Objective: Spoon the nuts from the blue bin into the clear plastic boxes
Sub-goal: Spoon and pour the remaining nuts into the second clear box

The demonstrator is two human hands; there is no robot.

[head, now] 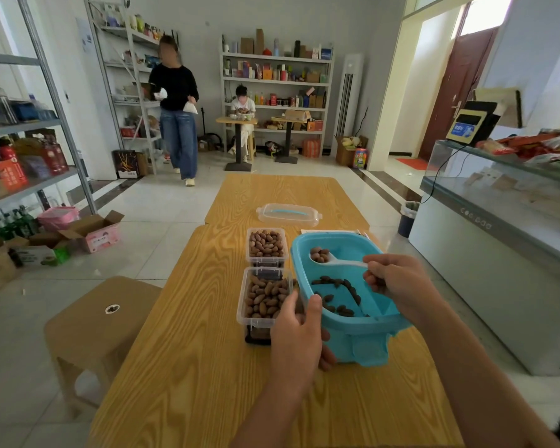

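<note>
Item: blue bin (374, 334), tilted up off the bench (207, 367) near its right edge, open mouth facing the person. Contents: a thin remnant of nuts (343, 294) strung along the lower inner wall. Left hand (299, 341): grip closed round the bin's near left rim, thumb over the lip, propping the tilt. Right hand (398, 282): grip pinched on the handle end of a white spoon (332, 259), bowl loaded with a few nuts, held inside the bin near its far left wall. Spoon's long axis runs roughly left to right, bowl end pointing toward the boxes. Near clear box (264, 297): just left of the bin, touching or nearly so, heaped close to its rim. Far clear box (266, 247): directly behind it, also well filled, and the closer of the two to the loaded bowl. Judgement: the next carry goes leftward over the bin's rim, a short crossing; the right hand alone can make it. Also on the bench: a clear lid (289, 215) with a blue handle, toward the far edge.
</note>
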